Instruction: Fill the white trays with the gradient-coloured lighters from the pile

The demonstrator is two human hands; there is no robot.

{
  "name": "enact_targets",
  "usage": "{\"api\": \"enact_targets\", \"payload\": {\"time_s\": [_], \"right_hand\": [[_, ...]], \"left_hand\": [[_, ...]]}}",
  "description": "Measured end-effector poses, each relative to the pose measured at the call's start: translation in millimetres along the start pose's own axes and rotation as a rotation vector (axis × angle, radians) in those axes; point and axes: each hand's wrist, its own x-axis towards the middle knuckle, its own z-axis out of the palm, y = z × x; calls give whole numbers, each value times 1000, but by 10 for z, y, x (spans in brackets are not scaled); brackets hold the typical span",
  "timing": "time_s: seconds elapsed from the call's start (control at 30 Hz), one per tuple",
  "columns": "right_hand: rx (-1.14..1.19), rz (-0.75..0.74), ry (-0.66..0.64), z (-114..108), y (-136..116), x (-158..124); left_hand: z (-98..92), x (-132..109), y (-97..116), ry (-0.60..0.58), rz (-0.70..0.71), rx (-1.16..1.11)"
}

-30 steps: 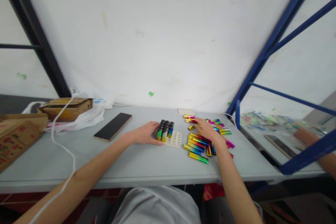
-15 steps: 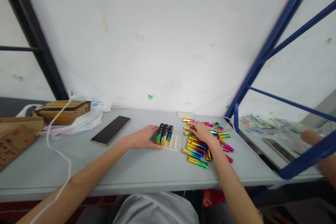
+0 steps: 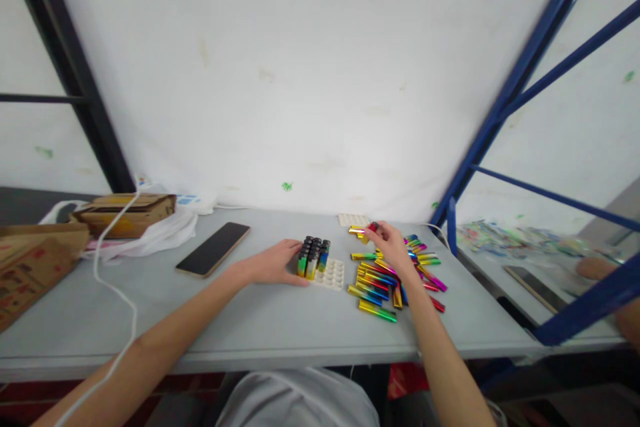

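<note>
right hand (image 3: 393, 247) pinched one metallic tube (image 3: 371, 231) between thumb and fingertips, near the far left edge of a scattered pile. the pinched tube was tilted, its dark end up and leaning to the right, its long axis slanting down to a yellow lower part; the fingers hid some of its length.

left hand (image 3: 274, 261) lay low on the grey table (image 3: 240, 320), thumb and fingers spread apart around the left end of a pale tray (image 3: 333, 275) with rows of round hollows. whether it gripped the tray or only rested beside it, i could not tell. on the tray's left part, a block of standing tubes (image 3: 313, 260) stood upright, long axes vertical, black ends up; the hollows on the right showed bare.

the loose tubes (image 3: 370, 293) lay on their sides, right of the tray and apart from it. many had long axes running roughly left to right, yellow ends pointing left, while a few lay askew across the others. a second pale tray (image 3: 353, 219) lay beyond, near the wall. well to the left, a phone (image 3: 213, 249) lay dark side up, its length slanting away to the right.
</note>
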Motion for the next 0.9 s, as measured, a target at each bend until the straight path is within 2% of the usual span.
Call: {"api": "enact_targets", "payload": {"time_s": [0.1,0.3,0.43,0.57,0.7,0.9], "right_hand": [[136,45,-67,26,-150,-16],[500,175,-298,182,-551,-144],[580,235,-235,388,-633,-165],[558,409,-209,522,-593,-162],[510,546,-148,544,-585,-186],[509,560,-140,537,-612,-204]], "left_hand": [[-8,-1,9,-6,-21,-13],[-19,-1,0,-38,-35,-4],[-22,-4,8,-38,-17,-2],[-17,-1,6,-48,-18,-7],[-4,7,-18,-39,-18,-19],[0,7,-24,-43,-34,-18]]}}
